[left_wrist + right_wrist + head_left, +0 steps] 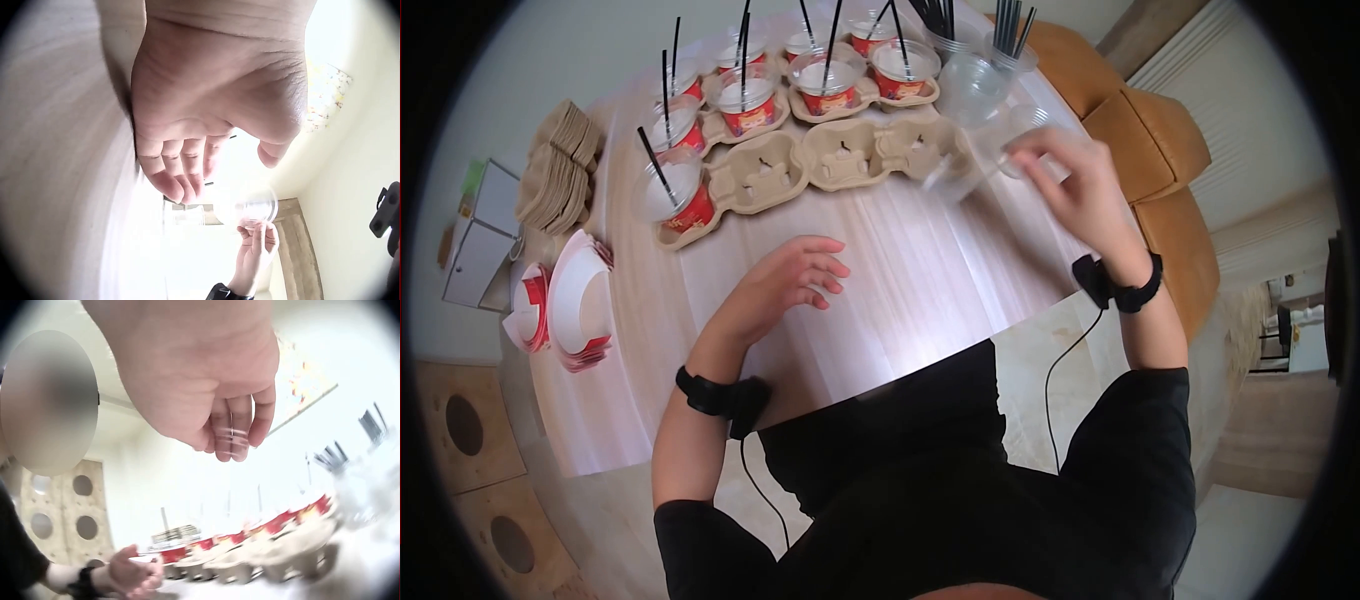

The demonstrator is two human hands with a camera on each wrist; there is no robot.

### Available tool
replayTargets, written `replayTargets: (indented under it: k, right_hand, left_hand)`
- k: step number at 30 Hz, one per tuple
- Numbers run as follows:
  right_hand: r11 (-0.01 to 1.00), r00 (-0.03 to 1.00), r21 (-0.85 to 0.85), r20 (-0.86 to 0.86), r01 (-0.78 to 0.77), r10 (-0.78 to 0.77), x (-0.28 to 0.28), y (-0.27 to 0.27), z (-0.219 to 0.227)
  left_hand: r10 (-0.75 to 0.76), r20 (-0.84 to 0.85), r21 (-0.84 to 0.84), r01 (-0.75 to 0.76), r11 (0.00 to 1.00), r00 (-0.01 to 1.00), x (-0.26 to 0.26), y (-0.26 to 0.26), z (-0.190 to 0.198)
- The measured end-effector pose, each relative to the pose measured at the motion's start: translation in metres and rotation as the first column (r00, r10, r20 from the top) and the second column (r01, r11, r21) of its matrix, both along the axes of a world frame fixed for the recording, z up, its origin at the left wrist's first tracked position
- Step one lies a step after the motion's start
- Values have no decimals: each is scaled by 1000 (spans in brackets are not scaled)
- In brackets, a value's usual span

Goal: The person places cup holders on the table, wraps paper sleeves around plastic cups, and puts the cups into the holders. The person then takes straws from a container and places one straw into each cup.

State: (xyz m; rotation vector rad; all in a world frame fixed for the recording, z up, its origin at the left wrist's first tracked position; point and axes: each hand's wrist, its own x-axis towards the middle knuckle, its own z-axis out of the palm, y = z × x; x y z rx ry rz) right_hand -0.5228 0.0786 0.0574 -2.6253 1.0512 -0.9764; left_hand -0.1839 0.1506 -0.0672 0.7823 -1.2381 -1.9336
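Note:
With its fingertips my right hand (1070, 180) pinches a clear plastic cup (956, 180), blurred in the head view, over the right end of a brown cardboard cup carrier (840, 150). That carrier's front compartments hold no cups. In the left wrist view the clear cup shows above the right hand's fingers. My left hand (788, 283) holds nothing; its fingers are loosely bent, low over the table in front of the carrier. Behind, cups in red sleeves (750, 112) with clear lids and black straws sit in more carriers.
Stacked clear cups (975, 85) and black straws (1006, 30) in clear containers stand at the back right. On the left are stacked carriers (560, 170) and stacked red-and-white paper sleeves (585, 305). An orange-brown sofa (1145, 140) lies beyond the table's (880, 290) right edge.

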Motion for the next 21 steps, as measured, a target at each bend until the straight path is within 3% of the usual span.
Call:
replayTargets:
  k: [4, 8, 13, 15, 21]
  right_hand:
    - [935, 947, -154, 76, 320, -311, -51, -28, 2]
    - [888, 896, -144, -21, 437, -444, -82, -45, -21]
    - [914, 896, -43, -180, 404, -405, -77, -46, -37]
    - [921, 908, 92, -231, 378, -349, -70, -46, -42]
    - [941, 923, 59, -225, 333, -313, -68, -55, -51]
  left_hand:
    - [73, -45, 25, -72, 997, 996, 0, -2, -1]
    - [138, -39, 48, -136, 990, 990, 1, -2, -2]
    - [139, -54, 50, -136, 989, 989, 2, -2, 0]
    - [159, -40, 63, -157, 986, 986, 1, 0, 3]
    - [215, -11, 53, -215, 975, 976, 1, 0, 5]
